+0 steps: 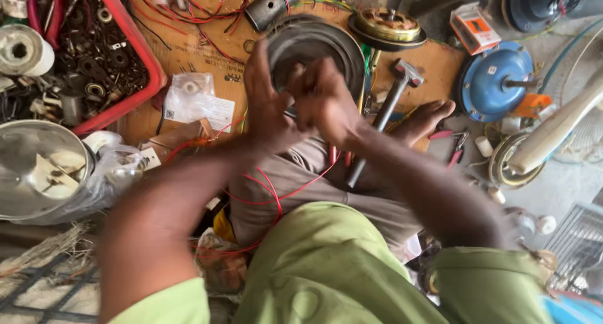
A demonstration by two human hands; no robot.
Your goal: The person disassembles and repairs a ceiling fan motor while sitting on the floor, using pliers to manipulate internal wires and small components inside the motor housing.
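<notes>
We hold the round dark motor housing [317, 51] upright on the brown board just in front of our knees, the left hand [267, 101] flat against its left rim with fingers stretched open, the right hand [323, 98] curled at its face, pinching something too small to tell, perhaps a wire. We judge the step is fitting or wiring at the housing, which calls for a steady, fine grip. Further out, the red tray [135, 44] holds washers, bearings and small metal parts, and the steel bowl [16, 173] holds pale pieces.
</notes>
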